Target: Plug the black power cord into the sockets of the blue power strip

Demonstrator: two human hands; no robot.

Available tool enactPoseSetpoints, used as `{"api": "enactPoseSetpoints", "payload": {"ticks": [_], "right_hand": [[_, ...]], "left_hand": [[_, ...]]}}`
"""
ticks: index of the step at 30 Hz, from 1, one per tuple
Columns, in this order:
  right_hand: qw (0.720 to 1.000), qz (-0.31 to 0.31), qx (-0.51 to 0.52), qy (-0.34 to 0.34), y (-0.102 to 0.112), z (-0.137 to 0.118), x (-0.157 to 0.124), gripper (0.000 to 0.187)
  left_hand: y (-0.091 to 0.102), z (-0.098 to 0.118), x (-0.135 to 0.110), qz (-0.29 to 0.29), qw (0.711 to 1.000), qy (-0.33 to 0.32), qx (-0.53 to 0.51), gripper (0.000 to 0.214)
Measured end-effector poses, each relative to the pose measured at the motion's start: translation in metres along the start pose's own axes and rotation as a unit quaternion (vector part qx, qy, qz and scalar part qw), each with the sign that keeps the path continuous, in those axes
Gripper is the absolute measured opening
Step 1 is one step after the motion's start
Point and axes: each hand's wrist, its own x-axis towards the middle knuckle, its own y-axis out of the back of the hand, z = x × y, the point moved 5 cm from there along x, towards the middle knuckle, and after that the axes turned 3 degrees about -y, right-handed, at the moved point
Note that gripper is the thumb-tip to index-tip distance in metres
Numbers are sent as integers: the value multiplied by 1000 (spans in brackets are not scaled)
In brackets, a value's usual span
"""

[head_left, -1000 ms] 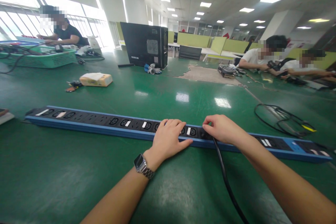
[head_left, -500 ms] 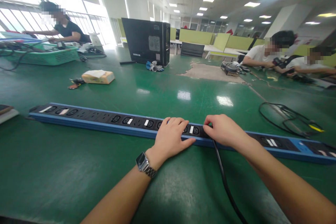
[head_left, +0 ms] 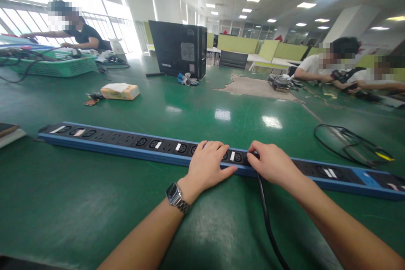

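Observation:
A long blue power strip (head_left: 126,145) with black sockets lies across the green table (head_left: 95,202). My left hand (head_left: 207,166), a watch on its wrist, lies flat on the strip with fingers stretched over the sockets. Just to its right my right hand (head_left: 270,163) is closed on a black plug sitting in a socket; the plug itself is mostly hidden under the fingers. The black cable (head_left: 267,223) runs from under that hand toward me and off the bottom edge.
A coiled black cable (head_left: 351,145) lies at the right. A tissue pack (head_left: 120,91), a black computer tower (head_left: 177,48) and a green basket (head_left: 53,67) stand farther back. Three people sit at the far left and right.
Both hands stay on the strip in the same grip; the view has shifted slightly, so everything sits a little to the right.

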Motion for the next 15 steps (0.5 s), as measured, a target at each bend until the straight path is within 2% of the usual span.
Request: {"api": "enactPoseSetpoints", "payload": {"ticks": [7, 12, 15], "right_hand": [[998, -1, -49, -40, 2, -5, -8, 29], [999, 4, -29, -37, 3, -6, -8, 28], [999, 34, -2, -33, 18, -4, -8, 27]], "left_hand": [[1, 1, 0, 2, 1000, 0, 1, 48], [1, 0, 0, 2, 1000, -6, 11, 46], [0, 0, 0, -1, 1000, -6, 13, 47]]}}
